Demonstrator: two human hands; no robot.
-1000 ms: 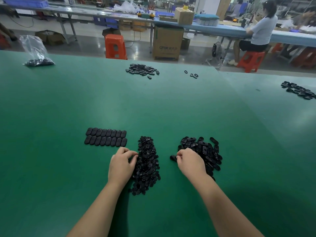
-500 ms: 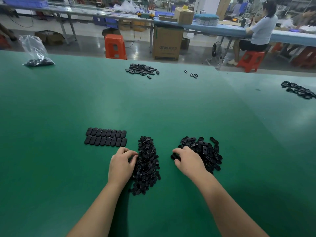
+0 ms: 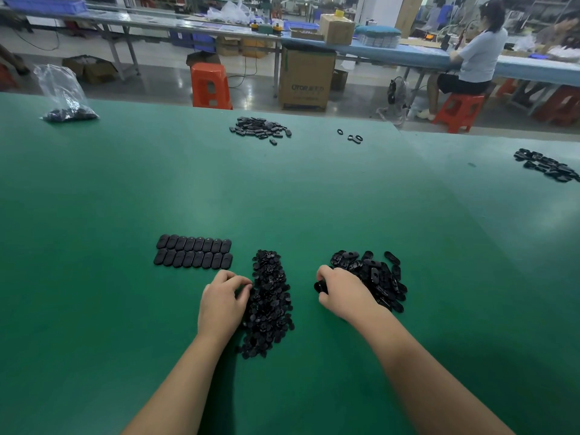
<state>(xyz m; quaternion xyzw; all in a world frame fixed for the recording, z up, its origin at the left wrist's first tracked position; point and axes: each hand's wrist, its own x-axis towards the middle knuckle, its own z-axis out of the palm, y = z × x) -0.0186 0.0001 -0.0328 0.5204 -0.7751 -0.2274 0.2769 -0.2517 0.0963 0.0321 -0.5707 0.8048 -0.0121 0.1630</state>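
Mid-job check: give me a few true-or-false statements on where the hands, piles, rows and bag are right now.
1. The right hand grips a black part at the left edge of the right pile. True.
2. The left hand rests on the rows. False: its fingers are at the left edge of the middle pile, apart from the rows.
3. The rows form two lines, left of the middle pile. True.
4. The bag lies between the two piles. False: it sits at the far left of the table.
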